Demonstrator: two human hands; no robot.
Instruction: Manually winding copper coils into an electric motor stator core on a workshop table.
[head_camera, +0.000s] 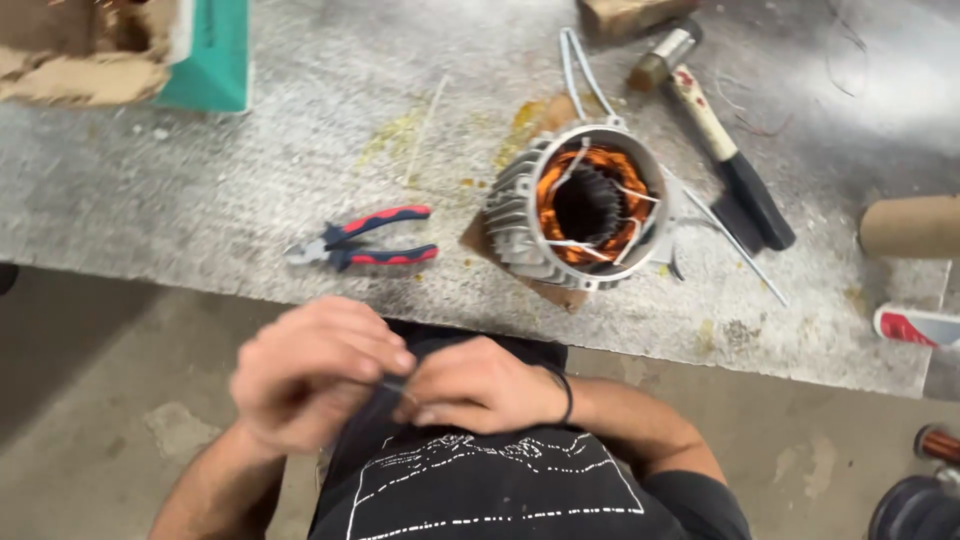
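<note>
Both hands are held close to the body, in front of the near edge of the bench (200, 200), above the black shirt. The left hand (315, 375) has its fingers curled closed, and the right hand (480, 385) is closed too; together they pinch a small dark piece (392, 385) between the fingertips, where the two hands touch. What this piece is cannot be told, because it is blurred and mostly hidden. The right wrist carries a dark band.

On the bench, near the middle of its near edge, a motor stator (580, 205) lies on its side on a small brown board. It has a grey ribbed housing and copper windings inside, with white ties. Left of it, well apart from the hands, lie red and blue cutting pliers (365, 240). Behind the stator on the right lies a hammer (715, 130) with a black grip. A cardboard tube (910, 225) is at the right edge, and a torn cardboard box (85, 50) is at the far left corner.
</note>
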